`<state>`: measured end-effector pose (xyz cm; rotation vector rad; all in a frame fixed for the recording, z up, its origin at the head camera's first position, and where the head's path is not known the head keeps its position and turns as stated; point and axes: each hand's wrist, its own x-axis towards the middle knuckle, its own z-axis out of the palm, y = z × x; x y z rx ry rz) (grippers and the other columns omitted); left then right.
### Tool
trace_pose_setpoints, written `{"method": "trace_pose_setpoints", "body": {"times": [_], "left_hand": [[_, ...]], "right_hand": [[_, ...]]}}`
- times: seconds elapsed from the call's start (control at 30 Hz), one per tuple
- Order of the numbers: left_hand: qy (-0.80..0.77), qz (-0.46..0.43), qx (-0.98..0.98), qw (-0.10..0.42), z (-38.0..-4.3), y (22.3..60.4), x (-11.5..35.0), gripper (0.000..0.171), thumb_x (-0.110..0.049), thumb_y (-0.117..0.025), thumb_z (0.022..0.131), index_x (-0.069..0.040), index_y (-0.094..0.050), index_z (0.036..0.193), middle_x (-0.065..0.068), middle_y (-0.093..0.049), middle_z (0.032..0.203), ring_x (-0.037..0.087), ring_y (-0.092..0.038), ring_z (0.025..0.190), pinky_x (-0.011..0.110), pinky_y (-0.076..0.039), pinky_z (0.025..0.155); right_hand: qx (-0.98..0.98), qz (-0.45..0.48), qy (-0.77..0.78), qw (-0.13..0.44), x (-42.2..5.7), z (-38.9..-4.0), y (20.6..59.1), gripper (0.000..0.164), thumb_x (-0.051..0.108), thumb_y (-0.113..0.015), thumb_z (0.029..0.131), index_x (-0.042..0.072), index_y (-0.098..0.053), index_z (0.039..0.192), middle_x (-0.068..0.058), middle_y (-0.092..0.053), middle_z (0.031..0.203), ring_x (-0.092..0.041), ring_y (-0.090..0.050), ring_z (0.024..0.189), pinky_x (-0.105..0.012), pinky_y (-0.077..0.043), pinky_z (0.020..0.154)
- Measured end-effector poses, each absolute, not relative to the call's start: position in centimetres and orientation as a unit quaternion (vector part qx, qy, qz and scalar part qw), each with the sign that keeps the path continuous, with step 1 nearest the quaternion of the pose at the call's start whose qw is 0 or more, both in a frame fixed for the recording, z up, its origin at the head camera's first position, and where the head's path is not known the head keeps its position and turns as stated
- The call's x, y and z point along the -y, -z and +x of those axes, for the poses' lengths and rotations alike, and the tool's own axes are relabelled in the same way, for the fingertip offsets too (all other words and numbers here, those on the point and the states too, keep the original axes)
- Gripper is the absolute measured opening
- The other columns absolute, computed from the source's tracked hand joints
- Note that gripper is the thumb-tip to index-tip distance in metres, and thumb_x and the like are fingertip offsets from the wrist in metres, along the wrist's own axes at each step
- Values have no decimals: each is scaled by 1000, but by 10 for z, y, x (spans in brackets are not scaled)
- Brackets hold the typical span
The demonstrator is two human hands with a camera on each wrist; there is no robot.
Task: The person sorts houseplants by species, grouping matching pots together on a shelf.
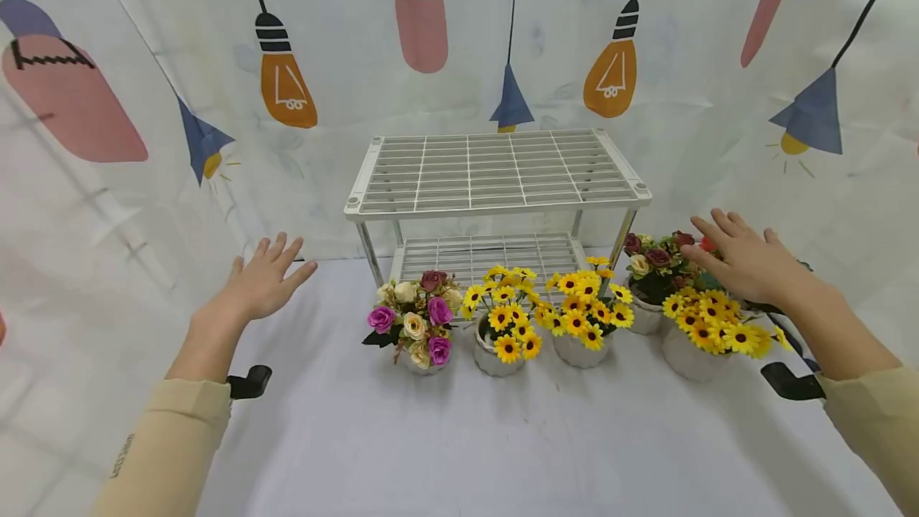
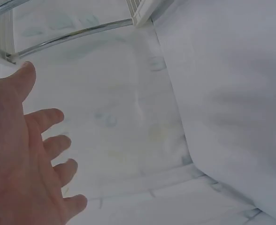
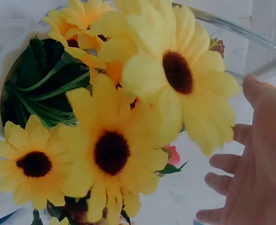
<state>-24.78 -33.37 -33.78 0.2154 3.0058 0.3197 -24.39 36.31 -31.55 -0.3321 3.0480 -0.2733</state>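
My left hand [image 1: 264, 282] is held up with spread fingers to the left of a white two-tier rack [image 1: 495, 206], holding nothing. On the other side, my right hand [image 1: 743, 258] is raised with fingers extended and empty, over the pots at the right. Just below it is a pot of yellow sunflowers [image 1: 711, 321], whose blooms [image 3: 112, 152] loom large in the right wrist view. Beside that, a pot of dark red and cream roses [image 1: 656, 258] is partly hidden. In the left wrist view the left hand [image 2: 30, 150] reaches toward bare backdrop, with a chrome rack post [image 2: 77, 35] above.
In front of the rack stand a pot of purple and cream roses [image 1: 416, 321] and two more sunflower pots, one in the middle [image 1: 502, 321] and one to its right [image 1: 583, 313]. A white cloth [image 1: 459, 437] covers the table. Behind hangs a backdrop [image 1: 459, 102] printed with lamps.
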Motion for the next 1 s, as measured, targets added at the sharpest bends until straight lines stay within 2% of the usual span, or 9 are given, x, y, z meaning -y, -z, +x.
{"method": "trace_pose_setpoints", "body": {"times": [0.17, 0.27, 0.53, 0.7, 0.8, 0.87, 0.9, 1.0], "left_hand": [[-125, 88, -988, 21, -247, 336, 329, 79, -57, -28, 110, 6, -29, 158, 39, -17, 159, 58, -16, 145, 78, -14, 111], [-147, 97, -984, -4, -247, 334, 327, 76, -55, -29, 111, 8, -34, 154, 39, -26, 155, 58, -26, 141, 75, -23, 109], [-231, 104, -965, -70, -242, 329, 314, 69, -50, -39, 110, 4, -39, 153, 32, -38, 152, 52, -41, 135, 69, -35, 106], [-288, 120, -942, -122, -240, 325, 299, 60, -42, -45, 111, 5, -45, 149, 28, -49, 145, 47, -49, 129, 65, -41, 104], [-329, 123, -927, -132, -239, 322, 289, 56, -40, -45, 111, 3, -47, 148, 26, -53, 141, 45, -51, 127, 63, -42, 104], [-355, 118, -918, -131, -238, 321, 284, 55, -41, -44, 111, 0, -48, 148, 24, -55, 139, 43, -52, 127, 62, -43, 103], [-375, 117, -910, -130, -239, 320, 281, 55, -41, -43, 112, -1, -48, 148, 23, -55, 139, 42, -52, 127, 61, -43, 103], [-438, 111, -883, -128, -241, 316, 273, 56, -43, -41, 112, -2, -47, 149, 21, -57, 137, 37, -54, 127, 55, -46, 104]], "right_hand": [[-989, -117, 92, -9, -364, -238, 318, 73, 50, -40, 110, -10, -37, 151, -42, -29, 152, -63, -27, 137, -80, -19, 106], [-986, -124, 105, -38, -364, -234, 319, 67, 45, -42, 111, -12, -43, 146, -42, -39, 146, -63, -37, 129, -77, -29, 103], [-972, -131, 162, -107, -363, -218, 322, 58, 37, -52, 109, -11, -50, 140, -37, -50, 137, -58, -42, 126, -75, -33, 100], [-960, -137, 192, -152, -362, -201, 327, 48, 31, -55, 109, -8, -57, 135, -33, -58, 129, -53, -51, 117, -70, -41, 91], [-950, -139, 210, -183, -362, -191, 332, 41, 26, -58, 108, -6, -59, 133, -29, -61, 122, -47, -56, 107, -64, -43, 84], [-944, -136, 223, -200, -362, -185, 336, 39, 23, -59, 107, -7, -59, 132, -30, -61, 122, -48, -55, 106, -64, -43, 82], [-943, -132, 226, -208, -361, -182, 338, 40, 22, -60, 106, -7, -58, 133, -31, -60, 123, -48, -56, 105, -61, -44, 81], [-935, -116, 238, -236, -361, -174, 345, 39, 19, -62, 105, -9, -59, 131, -32, -60, 123, -47, -57, 99, -40, -47, 77]]}}
